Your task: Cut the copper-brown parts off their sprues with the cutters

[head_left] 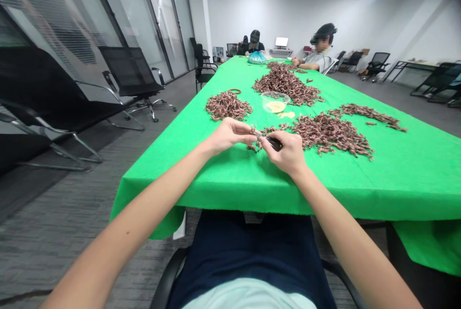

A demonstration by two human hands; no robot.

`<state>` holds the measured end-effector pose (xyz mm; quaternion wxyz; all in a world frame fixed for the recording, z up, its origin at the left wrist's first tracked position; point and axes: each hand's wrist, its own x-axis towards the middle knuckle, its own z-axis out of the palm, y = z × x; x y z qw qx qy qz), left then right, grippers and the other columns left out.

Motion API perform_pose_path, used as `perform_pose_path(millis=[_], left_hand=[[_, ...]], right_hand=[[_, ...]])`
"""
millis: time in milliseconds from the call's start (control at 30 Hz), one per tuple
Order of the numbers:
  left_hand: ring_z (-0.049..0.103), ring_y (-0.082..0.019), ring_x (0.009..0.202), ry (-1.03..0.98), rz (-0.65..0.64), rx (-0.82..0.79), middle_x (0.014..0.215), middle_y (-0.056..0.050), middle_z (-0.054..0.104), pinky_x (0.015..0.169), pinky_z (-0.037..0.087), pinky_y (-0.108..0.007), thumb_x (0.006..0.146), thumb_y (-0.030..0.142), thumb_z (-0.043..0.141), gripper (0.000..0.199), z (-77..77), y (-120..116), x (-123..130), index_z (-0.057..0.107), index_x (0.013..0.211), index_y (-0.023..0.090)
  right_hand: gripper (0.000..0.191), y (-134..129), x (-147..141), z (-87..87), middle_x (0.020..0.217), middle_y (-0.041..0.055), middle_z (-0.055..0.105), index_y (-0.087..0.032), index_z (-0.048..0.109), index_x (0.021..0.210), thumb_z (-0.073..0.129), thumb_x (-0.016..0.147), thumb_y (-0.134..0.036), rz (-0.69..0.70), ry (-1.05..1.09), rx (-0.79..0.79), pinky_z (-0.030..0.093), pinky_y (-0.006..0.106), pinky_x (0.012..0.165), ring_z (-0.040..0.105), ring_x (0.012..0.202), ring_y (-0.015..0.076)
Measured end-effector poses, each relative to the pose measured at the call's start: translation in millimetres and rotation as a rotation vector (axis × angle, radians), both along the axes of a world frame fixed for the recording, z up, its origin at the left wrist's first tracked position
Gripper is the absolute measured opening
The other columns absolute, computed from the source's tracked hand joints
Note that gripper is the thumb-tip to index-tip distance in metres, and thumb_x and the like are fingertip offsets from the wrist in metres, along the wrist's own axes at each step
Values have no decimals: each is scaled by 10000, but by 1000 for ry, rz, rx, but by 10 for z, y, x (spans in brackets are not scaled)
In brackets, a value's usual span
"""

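Left grip: left hand [230, 136] pinched shut at the tool's tip; anything held is too small to tell.
Right grip: right hand [285, 154] clenched on a small dark-handled tool [273, 143].
Place: held over the near edge of the green bench [324, 189], beside a heap of brown pieces [327, 135].

The right hand [284, 152] grips a small dark tool [273, 143] above the green cloth-covered bench [389, 174], its metal tip just beside the pinched fingertips [248, 129] of the left hand [228, 136]. Loose brown twig-like pieces [254, 146] lie beneath the hands, beside a large heap [324, 133]. Another heap [227, 105] and a long pile [286, 83] flank a clear plastic bowl [275, 101] of yellow granules. A seated co-worker [319, 54] is at the bench's far right side.
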<state>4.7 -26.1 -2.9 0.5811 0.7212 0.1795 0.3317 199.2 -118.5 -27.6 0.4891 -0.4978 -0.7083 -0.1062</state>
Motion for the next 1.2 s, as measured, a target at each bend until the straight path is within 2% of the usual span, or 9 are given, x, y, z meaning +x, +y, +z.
perform_pose_path(millis=[200,367,467,533,600,700,767,967,1200], left_hand=[[764,-253,845,15,22,29,975,-134,793,786,631,-348,654,338,899,410,-15,11,3,801,990,125],[751,-285,957,18,43,102,1023,-140,785,838,626,-364,635,322,907,388,-14,18,0,808,958,131],[754,-271,948,10,41,116,1011,-133,788,853,619,-348,640,296,907,366,-5,10,-3,810,955,137],[758,-258,926,3,45,107,997,-133,790,854,616,-337,658,290,900,363,-3,6,-6,807,972,135],[764,-257,894,-2,51,67,987,-137,791,828,623,-339,665,298,898,377,-6,6,-9,802,988,130],[767,-280,876,-9,51,-2,965,-145,792,763,638,-357,654,327,904,402,-2,5,-14,797,983,122],[766,-296,890,-6,39,-25,955,-149,792,739,644,-361,659,349,899,409,14,-1,-17,794,980,118],[771,-270,874,20,-1,-37,970,-146,792,697,639,-297,678,374,888,397,71,-35,-22,796,975,128],[773,-259,853,36,-15,-33,934,-143,795,666,634,-268,676,375,889,380,71,-33,-28,795,942,120]], right_hand=[[349,-2,2,20,575,7,636,-190,685,675,619,890,-458,11,8,-62,369,265,534,557,504,131],[525,-8,26,60,465,-31,476,-171,611,552,570,914,-550,151,100,-282,267,265,470,397,436,88],[558,-8,34,69,467,-33,455,-169,596,539,560,913,-582,203,173,-369,252,264,457,380,442,88],[491,-6,35,59,512,-24,525,-172,651,614,571,917,-550,183,196,-328,294,260,469,433,462,99],[379,-4,35,39,603,-3,618,-181,689,714,602,910,-494,115,157,-199,371,262,521,513,515,119],[250,-1,39,2,736,37,680,-188,683,833,624,899,-422,-21,-9,22,448,286,622,585,621,157],[223,-1,42,-17,790,62,681,-190,665,883,607,913,-403,-86,-129,108,465,300,662,602,686,182],[195,-14,56,-29,860,90,683,-193,626,955,584,947,-384,-196,-297,221,467,336,708,610,784,224],[212,-27,63,-24,854,90,669,-202,609,991,584,953,-409,-196,-384,228,440,364,703,587,789,237]])
